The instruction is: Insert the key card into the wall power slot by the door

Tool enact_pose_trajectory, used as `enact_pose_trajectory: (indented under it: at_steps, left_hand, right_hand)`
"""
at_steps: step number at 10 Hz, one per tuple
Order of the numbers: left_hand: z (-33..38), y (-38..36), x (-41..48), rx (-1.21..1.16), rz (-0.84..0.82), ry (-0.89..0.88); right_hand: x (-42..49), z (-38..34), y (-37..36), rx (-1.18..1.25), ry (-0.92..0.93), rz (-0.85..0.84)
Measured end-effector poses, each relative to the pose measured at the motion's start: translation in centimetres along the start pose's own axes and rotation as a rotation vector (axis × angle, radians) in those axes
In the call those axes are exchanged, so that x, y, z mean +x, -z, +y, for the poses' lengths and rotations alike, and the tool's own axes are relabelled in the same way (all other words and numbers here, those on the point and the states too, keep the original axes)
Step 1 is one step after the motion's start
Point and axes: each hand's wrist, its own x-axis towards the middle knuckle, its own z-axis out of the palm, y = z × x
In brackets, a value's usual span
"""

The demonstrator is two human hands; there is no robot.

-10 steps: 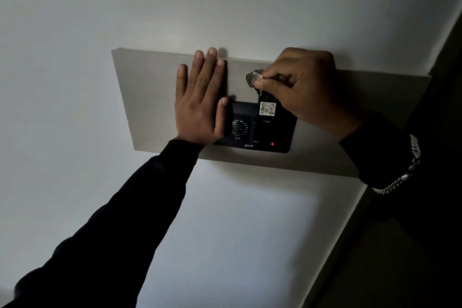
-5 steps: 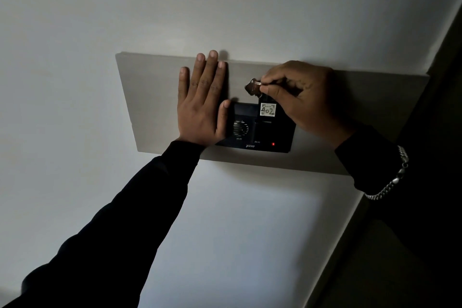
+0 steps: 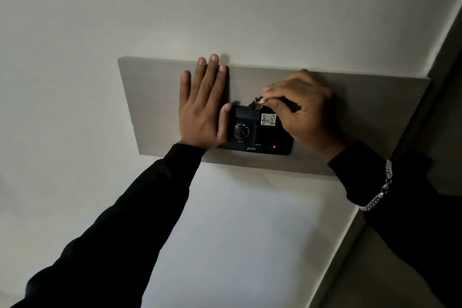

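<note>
A black wall power unit [image 3: 250,142] with a round dial and a small red light [image 3: 274,147] is fixed to a grey wall panel [image 3: 155,107]. A dark key card with a white "402" label [image 3: 268,119] stands in the unit's right-hand slot, mostly sunk in. My right hand [image 3: 307,110] pinches the card's top, where a metal ring and key [image 3: 256,104] hang. My left hand [image 3: 202,110] lies flat and open on the panel, thumb touching the unit's left edge.
The white wall [image 3: 225,7] surrounds the panel. A dark door frame [image 3: 445,62] runs along the right edge. A silver chain bracelet [image 3: 380,187] sits over my right sleeve. The scene is dim.
My right hand has lowered, and the labelled card has sunk deeper into the slot. My left hand has stayed flat on the panel.
</note>
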Motion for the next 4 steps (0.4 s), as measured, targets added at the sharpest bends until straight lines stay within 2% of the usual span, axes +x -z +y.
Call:
enact_pose_trajectory:
  at_steps: [1,3,4]
  left_hand:
    - [0.0,0.2,-0.1,0.004,-0.016,-0.003]
    - [0.8,1.6,0.8,-0.049,-0.105,0.014]
    - [1.5,1.8,2.1,-0.111,-0.122,-0.005]
  right_hand:
    - [-0.1,-0.1,-0.2,0.007,-0.008,0.007]
    - [-0.2,-1.9,1.4,0.021,-0.103,-0.144]
    - [0.0,-3.1,3.1,0.051,-0.156,-0.106]
